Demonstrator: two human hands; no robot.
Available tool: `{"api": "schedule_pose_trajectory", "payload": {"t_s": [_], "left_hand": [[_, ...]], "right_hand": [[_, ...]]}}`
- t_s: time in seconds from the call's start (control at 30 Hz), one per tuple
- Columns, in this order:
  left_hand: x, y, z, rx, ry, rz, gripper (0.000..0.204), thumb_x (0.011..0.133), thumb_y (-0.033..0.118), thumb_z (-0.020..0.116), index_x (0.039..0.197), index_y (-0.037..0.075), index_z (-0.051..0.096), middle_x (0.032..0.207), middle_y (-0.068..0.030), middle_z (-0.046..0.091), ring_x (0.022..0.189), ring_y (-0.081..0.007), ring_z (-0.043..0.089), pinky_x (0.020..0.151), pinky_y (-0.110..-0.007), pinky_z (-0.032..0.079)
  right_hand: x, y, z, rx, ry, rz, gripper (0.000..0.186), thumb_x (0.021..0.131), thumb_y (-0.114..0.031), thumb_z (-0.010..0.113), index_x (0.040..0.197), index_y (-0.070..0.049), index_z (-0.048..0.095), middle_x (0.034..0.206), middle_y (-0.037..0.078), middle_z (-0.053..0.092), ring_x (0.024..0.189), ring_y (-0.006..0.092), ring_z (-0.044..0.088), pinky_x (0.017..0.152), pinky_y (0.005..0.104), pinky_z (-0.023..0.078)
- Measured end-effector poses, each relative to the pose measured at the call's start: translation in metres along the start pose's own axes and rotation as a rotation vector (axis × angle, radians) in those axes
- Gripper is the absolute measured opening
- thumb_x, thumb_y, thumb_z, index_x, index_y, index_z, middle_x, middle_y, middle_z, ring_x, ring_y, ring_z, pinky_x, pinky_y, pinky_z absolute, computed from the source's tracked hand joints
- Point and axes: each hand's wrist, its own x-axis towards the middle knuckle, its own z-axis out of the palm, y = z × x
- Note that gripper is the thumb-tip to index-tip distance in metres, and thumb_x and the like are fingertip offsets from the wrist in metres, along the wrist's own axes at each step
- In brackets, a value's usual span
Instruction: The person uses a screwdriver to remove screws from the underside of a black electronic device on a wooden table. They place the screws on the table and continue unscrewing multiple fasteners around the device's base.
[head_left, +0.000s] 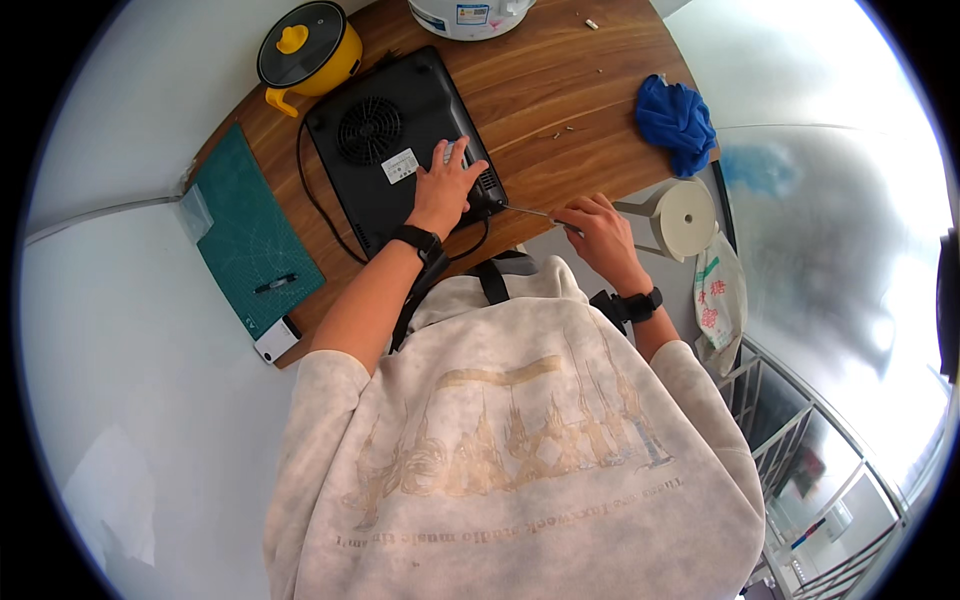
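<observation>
A black induction cooker (345, 190) lies upside down on the wooden table, with its round fan grille, a white label and small feet facing up. My left hand (446, 192) rests on its underside near the right edge, fingers spread. My right hand (604, 238) grips a screwdriver (530, 211), whose thin shaft points left. The tip reaches the near right corner of the cooker; whether it sits in a screw is too small to tell. A black power cord (312, 190) runs along the cooker's left side, and a piece of cord shows by its near edge.
A yellow pot with a dark lid (305, 50) stands behind left, a white appliance (470, 18) at the back. A green cutting mat (245, 225) holds a black pen (276, 284); a phone (276, 341) lies beside it. Blue cloth (675, 125) and a white roll (688, 218) are right.
</observation>
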Motion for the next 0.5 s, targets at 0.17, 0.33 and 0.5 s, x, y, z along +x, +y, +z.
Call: {"api": "schedule_pose_trajectory", "payload": {"t_s": [0.17, 0.33, 0.5], "left_hand": [[-0.0023, -0.0005, 0.0007, 0.051, 0.065, 0.015, 0.076, 0.062, 0.005, 0.084, 0.129, 0.028, 0.057, 0.152, -0.0081, 0.030, 0.140, -0.0363, 0.032, 0.089, -0.047, 0.058], [-0.0027, 0.0004, 0.0009, 0.054, 0.075, 0.017, 0.075, 0.062, 0.005, 0.084, 0.129, 0.028, 0.057, 0.152, -0.0079, 0.031, 0.140, -0.0359, 0.033, 0.089, -0.046, 0.058], [-0.0017, -0.0020, 0.0038, 0.052, 0.088, 0.015, 0.075, 0.062, 0.006, 0.084, 0.128, 0.028, 0.058, 0.151, -0.0076, 0.031, 0.139, -0.0355, 0.033, 0.090, -0.046, 0.058]], "right_hand": [[0.0040, -0.0039, -0.0009, -0.050, 0.011, -0.011, 0.032, 0.074, 0.000, 0.067, 0.101, -0.016, 0.074, 0.090, 0.000, 0.063, 0.088, 0.0226, 0.057, 0.072, 0.0358, 0.053], [0.0039, -0.0004, 0.0019, -0.044, 0.010, -0.030, 0.034, 0.074, 0.002, 0.066, 0.103, -0.016, 0.073, 0.092, 0.000, 0.063, 0.090, 0.0228, 0.057, 0.072, 0.0358, 0.053], [0.0048, -0.0027, 0.0016, -0.074, -0.011, -0.022, 0.038, 0.074, 0.004, 0.064, 0.105, -0.016, 0.074, 0.094, 0.001, 0.064, 0.092, 0.0230, 0.057, 0.072, 0.0359, 0.053]]}}
